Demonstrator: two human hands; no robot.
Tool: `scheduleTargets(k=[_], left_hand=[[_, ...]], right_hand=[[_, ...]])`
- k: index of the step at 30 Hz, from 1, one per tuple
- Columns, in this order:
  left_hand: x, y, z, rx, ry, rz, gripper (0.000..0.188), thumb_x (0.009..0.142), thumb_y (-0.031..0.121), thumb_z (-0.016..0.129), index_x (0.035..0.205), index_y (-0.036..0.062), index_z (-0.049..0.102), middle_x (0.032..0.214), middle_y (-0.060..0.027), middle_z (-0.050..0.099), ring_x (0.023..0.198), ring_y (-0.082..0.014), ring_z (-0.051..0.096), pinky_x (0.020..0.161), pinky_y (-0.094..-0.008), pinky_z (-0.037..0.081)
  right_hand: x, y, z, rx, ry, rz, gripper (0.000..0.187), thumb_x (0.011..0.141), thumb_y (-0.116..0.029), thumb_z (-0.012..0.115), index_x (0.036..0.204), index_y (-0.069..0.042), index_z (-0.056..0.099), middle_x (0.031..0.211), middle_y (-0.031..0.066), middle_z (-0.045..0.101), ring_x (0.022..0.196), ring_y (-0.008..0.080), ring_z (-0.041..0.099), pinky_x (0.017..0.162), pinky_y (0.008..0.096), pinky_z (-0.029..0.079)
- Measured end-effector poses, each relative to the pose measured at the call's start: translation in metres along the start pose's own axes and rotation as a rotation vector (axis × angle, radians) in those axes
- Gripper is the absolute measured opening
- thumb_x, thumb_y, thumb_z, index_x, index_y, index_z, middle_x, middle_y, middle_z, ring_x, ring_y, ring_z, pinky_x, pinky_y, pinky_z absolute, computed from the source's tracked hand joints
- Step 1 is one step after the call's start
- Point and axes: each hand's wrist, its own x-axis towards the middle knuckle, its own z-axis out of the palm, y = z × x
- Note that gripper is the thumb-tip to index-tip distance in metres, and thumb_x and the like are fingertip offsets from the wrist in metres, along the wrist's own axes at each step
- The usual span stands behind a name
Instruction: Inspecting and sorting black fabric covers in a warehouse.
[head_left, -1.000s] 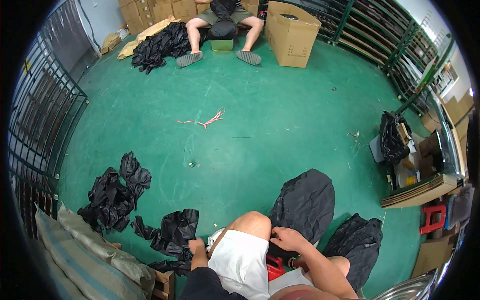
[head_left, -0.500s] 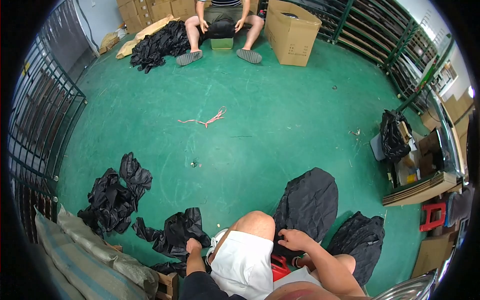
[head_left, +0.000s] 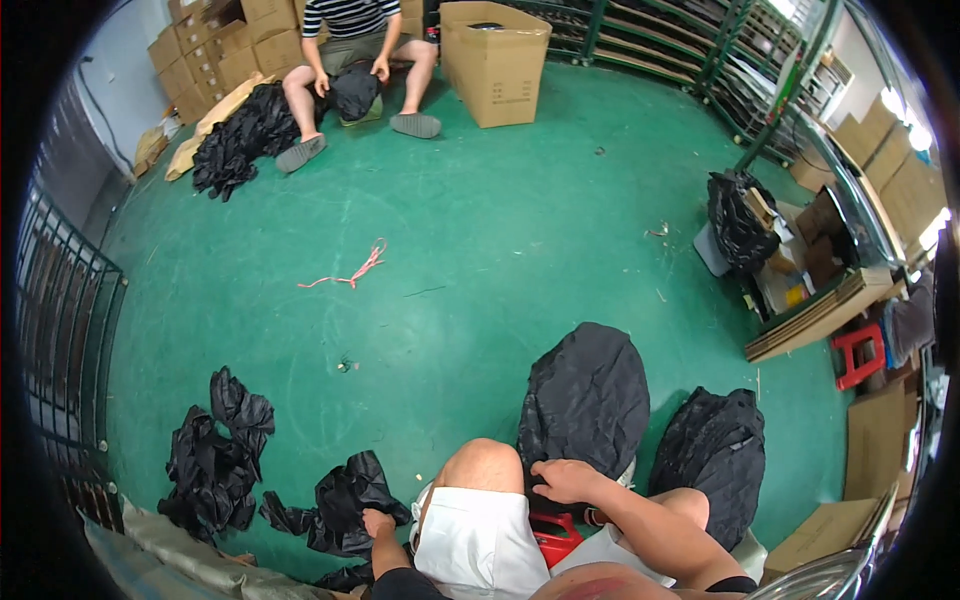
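Head view: left fingers [head_left: 374, 516] hold black cloth [head_left: 345, 502].

Tall, open brown cardboard box [head_left: 495, 75] stands on scuffed, glossy green floor [head_left: 470, 250]. Left of box: stacked brown cardboard cartons [head_left: 225, 62], then pale wall [head_left: 112, 45]. Right of box: dark green metal shelving [head_left: 652, 52]. Far right of box, nearer viewer: red plastic stool [head_left: 858, 345]; bright white glare [head_left: 919, 136] above.
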Motion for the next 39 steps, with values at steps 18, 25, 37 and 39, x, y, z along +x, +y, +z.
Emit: scheduleTargets(k=[18,25,37,39], left_hand=[[0.057,-0.031,-0.179,-0.725,0.563,-0.250,0.041,0.094,0.025,0.036,0.112,-0.0034,0.060,0.116,-0.0275,0.062,0.106,-0.0454,0.058,0.090,-0.0533,0.045],[-0.017,0.131,-0.270,-1.149,0.893,0.717,0.030,0.099,0.018,0.041,0.102,-0.0073,0.057,0.101,-0.0181,0.062,0.096,-0.0321,0.057,0.092,-0.0397,0.044],[-0.400,0.314,-0.262,-1.334,0.042,1.889,0.033,0.089,0.004,0.056,0.060,0.0044,0.040,0.057,-0.0045,0.039,0.050,-0.0161,0.039,0.047,-0.0323,0.030],[-0.428,0.332,-0.250,-1.239,0.132,2.057,0.031,0.080,0.003,0.061,0.058,0.0029,0.039,0.055,-0.0109,0.037,0.046,-0.0277,0.038,0.046,-0.0381,0.031]], right_hand=[[-0.005,-0.010,-0.020,-0.002,0.099,-0.088,0.039,0.091,-0.031,0.060,0.117,-0.002,0.058,0.114,0.0205,0.066,0.109,0.0366,0.062,0.093,0.0471,0.049],[-0.008,-0.003,-0.042,0.032,0.225,-0.080,0.038,0.090,-0.028,0.061,0.117,-0.002,0.058,0.110,0.0223,0.067,0.109,0.0364,0.063,0.093,0.0472,0.049],[-0.012,0.024,-0.100,1.912,0.619,-0.607,0.055,0.093,-0.053,0.050,0.128,-0.012,0.056,0.126,0.0055,0.061,0.116,0.0220,0.056,0.098,0.0410,0.044],[-0.026,0.040,-0.110,2.109,0.806,-0.586,0.048,0.089,-0.044,0.048,0.122,-0.011,0.060,0.122,0.0041,0.063,0.115,0.0236,0.057,0.100,0.0378,0.044]])
